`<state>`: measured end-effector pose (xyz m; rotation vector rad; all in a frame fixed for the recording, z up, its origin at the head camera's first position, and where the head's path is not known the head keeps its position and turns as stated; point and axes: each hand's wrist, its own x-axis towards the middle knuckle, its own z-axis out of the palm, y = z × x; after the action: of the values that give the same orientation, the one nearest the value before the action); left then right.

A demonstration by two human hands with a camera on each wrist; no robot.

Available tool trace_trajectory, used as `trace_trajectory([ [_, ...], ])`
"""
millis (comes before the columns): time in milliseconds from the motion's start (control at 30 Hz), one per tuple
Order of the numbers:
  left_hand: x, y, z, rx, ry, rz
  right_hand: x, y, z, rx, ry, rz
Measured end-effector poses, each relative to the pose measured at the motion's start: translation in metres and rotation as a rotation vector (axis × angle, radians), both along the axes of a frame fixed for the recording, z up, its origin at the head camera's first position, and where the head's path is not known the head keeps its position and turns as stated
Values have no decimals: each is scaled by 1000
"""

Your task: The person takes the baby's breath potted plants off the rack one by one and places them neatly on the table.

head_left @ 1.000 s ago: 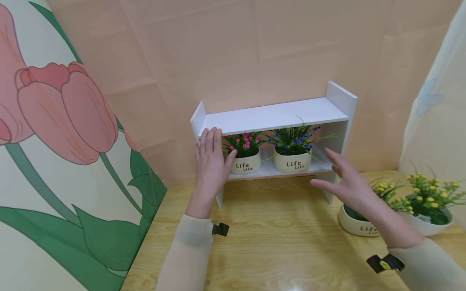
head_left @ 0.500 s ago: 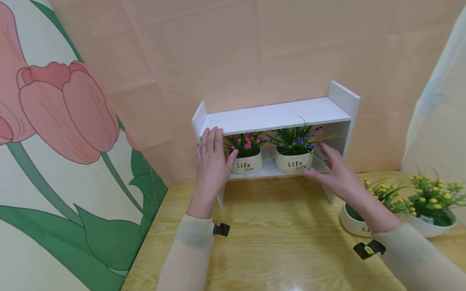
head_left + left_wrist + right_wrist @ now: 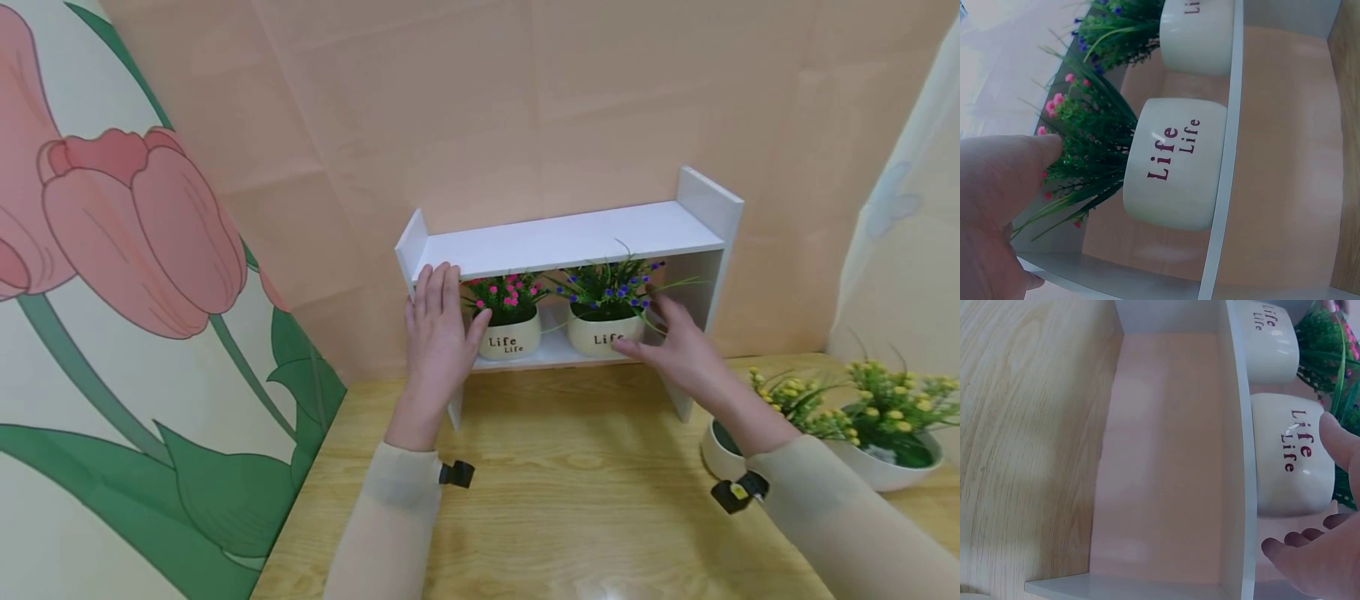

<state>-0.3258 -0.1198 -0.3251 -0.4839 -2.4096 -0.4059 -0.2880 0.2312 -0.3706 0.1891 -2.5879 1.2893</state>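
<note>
My left hand (image 3: 438, 342) lies with extended fingers at the left front corner of a white two-tier shelf (image 3: 570, 237). Its thumb sticks out in front of a cream pot of pink flowers (image 3: 510, 333) on the lower board. Beside that stands a matching pot of blue-purple flowers (image 3: 592, 333), lettered "Life". My right hand (image 3: 678, 346) is spread around this pot's right side. In the right wrist view its thumb (image 3: 1338, 440) overlaps the pot's front near the rim, while the fingers (image 3: 1282, 550) show a gap from the wall.
Two pots of yellow flowers (image 3: 885, 467) stand on the wooden table (image 3: 555, 500) at the right, partly behind my right forearm. A peach cloth backdrop (image 3: 487, 108) hangs behind the shelf. A tulip-printed panel (image 3: 135, 233) rises at the left.
My right hand has moved left and inward, from beside the shelf's right end to the blue-purple flower pot. The left hand has stayed at the shelf corner.
</note>
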Motion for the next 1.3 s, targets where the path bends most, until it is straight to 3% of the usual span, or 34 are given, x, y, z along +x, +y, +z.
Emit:
trace_trajectory([
  [267, -1, -1, -1, 11, 17, -18, -10, -2, 0, 14, -49, -26],
  [533, -1, 0, 0, 4, 11, -9, -17, -6, -4, -16, -26, -18],
  [1300, -2, 0, -3, 8, 18, -15, -22, -8, -10, -26, -22, -16],
])
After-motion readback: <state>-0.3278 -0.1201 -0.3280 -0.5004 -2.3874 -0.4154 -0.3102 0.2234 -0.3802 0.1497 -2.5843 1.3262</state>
